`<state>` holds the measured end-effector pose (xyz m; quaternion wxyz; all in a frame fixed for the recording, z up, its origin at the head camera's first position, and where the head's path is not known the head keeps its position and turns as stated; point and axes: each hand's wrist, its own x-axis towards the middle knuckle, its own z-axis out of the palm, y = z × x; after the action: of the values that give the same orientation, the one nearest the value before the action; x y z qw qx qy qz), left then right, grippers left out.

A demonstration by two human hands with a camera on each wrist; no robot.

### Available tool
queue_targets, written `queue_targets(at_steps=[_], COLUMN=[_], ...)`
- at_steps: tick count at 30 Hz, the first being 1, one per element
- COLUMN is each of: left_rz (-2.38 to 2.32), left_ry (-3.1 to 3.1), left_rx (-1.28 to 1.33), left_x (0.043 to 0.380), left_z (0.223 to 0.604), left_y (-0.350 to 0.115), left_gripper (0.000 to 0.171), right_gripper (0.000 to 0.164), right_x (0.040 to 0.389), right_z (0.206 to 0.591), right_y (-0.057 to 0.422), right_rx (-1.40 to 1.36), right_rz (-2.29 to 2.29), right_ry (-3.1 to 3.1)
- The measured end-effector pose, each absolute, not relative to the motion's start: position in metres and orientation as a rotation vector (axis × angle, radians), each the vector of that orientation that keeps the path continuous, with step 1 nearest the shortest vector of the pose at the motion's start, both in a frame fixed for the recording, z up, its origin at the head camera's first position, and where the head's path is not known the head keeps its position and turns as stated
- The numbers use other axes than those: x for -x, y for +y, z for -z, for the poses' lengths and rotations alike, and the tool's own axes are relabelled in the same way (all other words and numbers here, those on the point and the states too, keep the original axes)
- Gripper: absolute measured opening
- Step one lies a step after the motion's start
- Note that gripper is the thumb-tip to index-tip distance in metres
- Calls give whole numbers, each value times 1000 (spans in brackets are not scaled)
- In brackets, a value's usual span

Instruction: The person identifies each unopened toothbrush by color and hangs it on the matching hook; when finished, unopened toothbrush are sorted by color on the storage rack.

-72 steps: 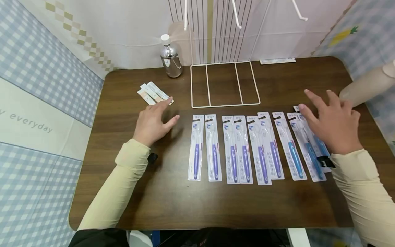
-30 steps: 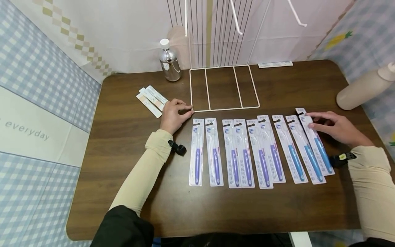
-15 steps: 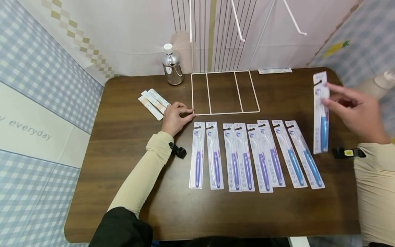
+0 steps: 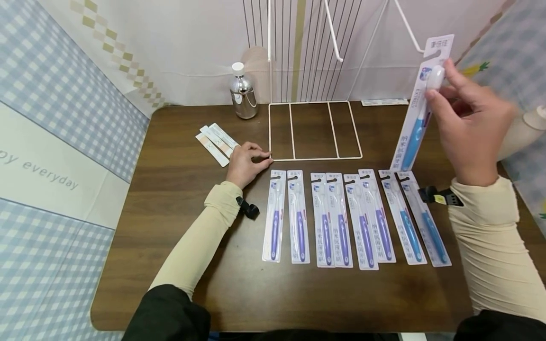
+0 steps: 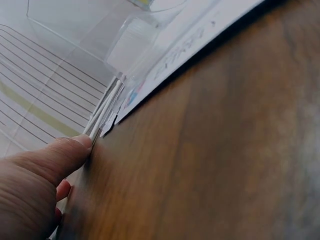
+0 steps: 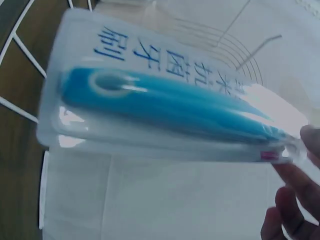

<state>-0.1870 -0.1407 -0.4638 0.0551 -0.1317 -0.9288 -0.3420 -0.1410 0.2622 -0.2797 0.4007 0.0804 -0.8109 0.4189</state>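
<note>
My right hand (image 4: 477, 121) pinches a packaged toothbrush (image 4: 413, 137) with a blue handle near its upper end. The package is raised upright and slightly tilted, its top close to the right white hook (image 4: 408, 26). In the right wrist view the blue handle (image 6: 170, 105) shows through the clear blister. My left hand (image 4: 245, 166) grips the front left corner of a white wire rack (image 4: 315, 159), thumb and index finger at the wire. In the left wrist view the thumb (image 5: 60, 155) presses against the rack's wire. Purple-handled packaged toothbrushes (image 4: 275, 232) lie nearest that hand.
Several more packaged toothbrushes, purple and blue (image 4: 410, 232), lie in a row before the rack. Small paper packets (image 4: 213, 147) and a silver bottle (image 4: 244, 97) stand left; a beige bottle (image 4: 522, 132) is behind the right hand. Another packet (image 4: 384, 102) lies by the wall.
The right hand took the rightmost blue toothbrush package, lifted it and carried it up toward the right hook. The left hand moved to the rack's corner and stays there.
</note>
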Motion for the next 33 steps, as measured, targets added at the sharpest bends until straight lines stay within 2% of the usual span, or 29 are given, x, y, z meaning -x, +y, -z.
queue_targets(at_steps=[11,16,24,28,33], left_rz=[1042,1054,1078,1070,1043], left_ry=[-2822,-2835,-2836,-2836,-2839], left_rx=[380,384,360,372,376], left_x=[188,188,183,184,188], left_z=[463,463,468,469,467], left_y=[-141,-140,-145,-144,-144], left_gripper=[23,23,22,22,23], right_gripper=[35,31,33,33,34], right_x=[172,207,268,301,318], right_z=[286,287,290,294,291], right_y=[235,227,214,222,222], right_rx=[-15,79,1,30,66], right_rz=[-1175,-1220,-1234,-1250,-1320], right_ry=[-2073,-2067,-2026,-2043,-2050])
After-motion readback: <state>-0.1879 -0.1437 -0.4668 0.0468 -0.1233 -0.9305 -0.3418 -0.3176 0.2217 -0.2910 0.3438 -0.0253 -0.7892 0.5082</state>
